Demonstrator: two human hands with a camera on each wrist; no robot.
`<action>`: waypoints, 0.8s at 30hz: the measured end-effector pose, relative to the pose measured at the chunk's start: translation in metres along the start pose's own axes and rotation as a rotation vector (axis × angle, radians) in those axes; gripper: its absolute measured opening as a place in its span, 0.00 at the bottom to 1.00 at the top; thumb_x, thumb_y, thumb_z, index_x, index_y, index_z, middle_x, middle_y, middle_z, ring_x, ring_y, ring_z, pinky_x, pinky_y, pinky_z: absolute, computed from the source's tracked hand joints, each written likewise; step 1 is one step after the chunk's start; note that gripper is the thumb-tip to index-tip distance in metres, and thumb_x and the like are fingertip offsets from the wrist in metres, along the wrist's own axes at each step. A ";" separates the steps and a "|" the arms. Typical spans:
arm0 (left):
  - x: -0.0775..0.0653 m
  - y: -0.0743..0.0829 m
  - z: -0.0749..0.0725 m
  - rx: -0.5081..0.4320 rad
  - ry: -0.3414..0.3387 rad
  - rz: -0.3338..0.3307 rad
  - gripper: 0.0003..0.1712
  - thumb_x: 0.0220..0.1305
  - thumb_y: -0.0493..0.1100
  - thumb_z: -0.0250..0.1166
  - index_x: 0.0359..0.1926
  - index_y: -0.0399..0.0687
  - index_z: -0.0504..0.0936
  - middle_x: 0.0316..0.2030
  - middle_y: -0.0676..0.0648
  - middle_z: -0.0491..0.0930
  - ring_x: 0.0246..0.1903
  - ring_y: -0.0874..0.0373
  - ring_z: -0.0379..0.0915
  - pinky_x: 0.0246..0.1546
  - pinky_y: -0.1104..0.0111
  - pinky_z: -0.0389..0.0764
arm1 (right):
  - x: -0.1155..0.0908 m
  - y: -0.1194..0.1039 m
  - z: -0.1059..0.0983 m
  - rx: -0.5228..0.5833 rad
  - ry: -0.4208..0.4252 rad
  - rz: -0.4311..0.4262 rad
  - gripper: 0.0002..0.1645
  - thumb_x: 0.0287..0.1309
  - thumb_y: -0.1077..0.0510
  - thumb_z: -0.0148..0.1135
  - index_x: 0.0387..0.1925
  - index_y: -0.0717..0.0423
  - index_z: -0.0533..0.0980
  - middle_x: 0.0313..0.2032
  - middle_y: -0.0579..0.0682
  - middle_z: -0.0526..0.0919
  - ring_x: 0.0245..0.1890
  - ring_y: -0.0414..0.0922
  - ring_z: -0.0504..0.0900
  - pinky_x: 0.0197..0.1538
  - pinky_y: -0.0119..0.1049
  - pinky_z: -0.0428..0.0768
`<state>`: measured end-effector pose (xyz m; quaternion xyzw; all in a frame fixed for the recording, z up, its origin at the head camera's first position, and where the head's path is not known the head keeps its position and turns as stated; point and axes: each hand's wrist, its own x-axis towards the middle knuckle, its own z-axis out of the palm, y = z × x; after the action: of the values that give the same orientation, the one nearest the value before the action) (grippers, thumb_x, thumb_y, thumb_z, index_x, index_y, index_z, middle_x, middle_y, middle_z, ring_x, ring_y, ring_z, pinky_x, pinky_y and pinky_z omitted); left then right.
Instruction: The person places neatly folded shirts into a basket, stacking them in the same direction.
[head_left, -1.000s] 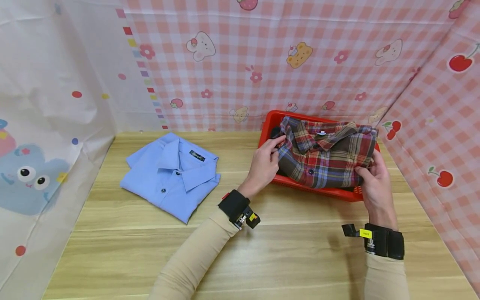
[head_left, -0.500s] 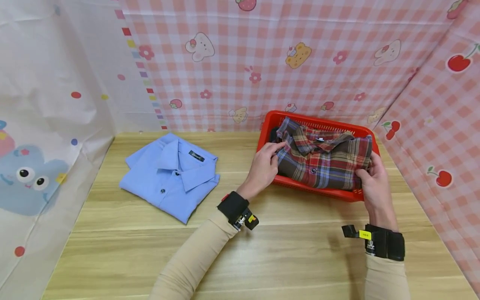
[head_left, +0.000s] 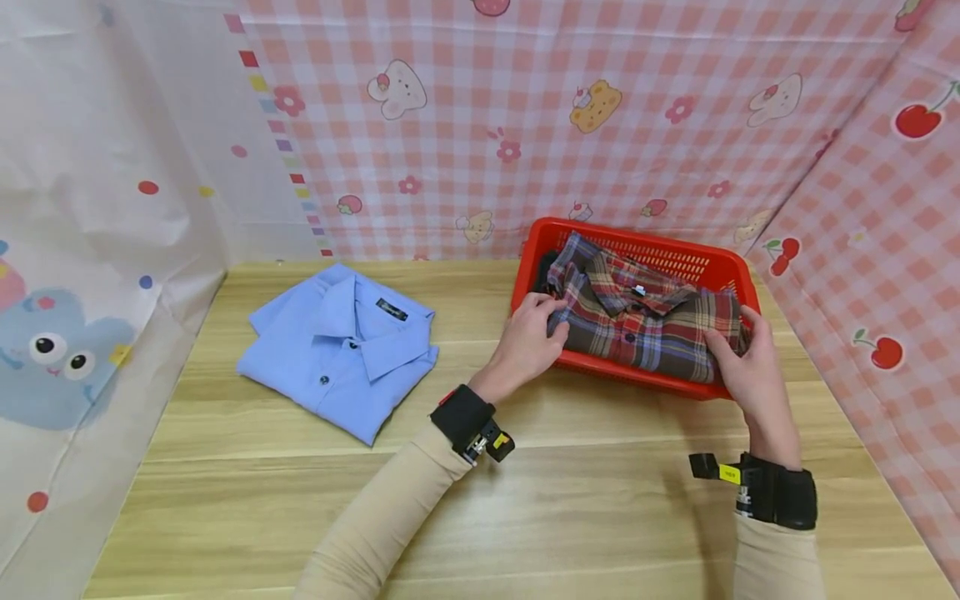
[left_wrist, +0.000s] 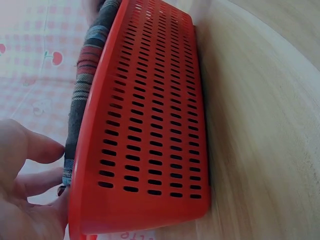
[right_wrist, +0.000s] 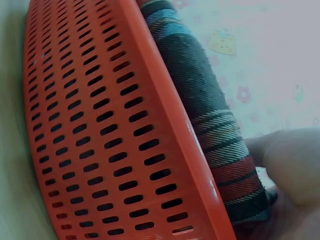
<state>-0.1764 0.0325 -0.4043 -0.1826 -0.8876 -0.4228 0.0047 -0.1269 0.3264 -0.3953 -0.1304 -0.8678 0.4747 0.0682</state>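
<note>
A folded plaid shirt [head_left: 637, 321] in brown, red and blue lies in the red plastic basket [head_left: 723, 267], its front edge along the near rim. My left hand [head_left: 525, 342] holds the shirt's left edge; in the left wrist view the thumb and fingers [left_wrist: 42, 147] meet the cloth right beside the rim. At the opposite end, my right hand [head_left: 757, 367] grips the right edge with the thumb on top of the fabric. The right wrist view shows the rolled front fold [right_wrist: 192, 75] showing above the perforated basket wall.
A folded light-blue shirt [head_left: 337, 350] with collar and dark label lies on the left of the wooden table [head_left: 570, 500]. Dark cloth [head_left: 550, 267] shows inside the basket's left end. Pink checked sheeting [head_left: 465, 125] hangs close behind the basket and to the right.
The plaid shirt has sunk lower and toward me in the basket, baring more of the back wall. Both hands have gone down slightly with it. The blue shirt has stayed put.
</note>
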 end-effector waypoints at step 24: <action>-0.023 -0.015 -0.011 -0.164 0.025 0.062 0.22 0.73 0.39 0.63 0.64 0.36 0.79 0.61 0.38 0.75 0.49 0.50 0.83 0.53 0.64 0.83 | -0.024 -0.003 0.009 -0.312 0.183 0.012 0.46 0.71 0.49 0.63 0.79 0.64 0.53 0.74 0.71 0.54 0.71 0.69 0.55 0.74 0.65 0.56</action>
<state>-0.1611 0.0081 -0.4125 -0.2044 -0.8439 -0.4958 0.0139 -0.1072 0.3103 -0.3972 -0.1874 -0.9202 0.3209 0.1230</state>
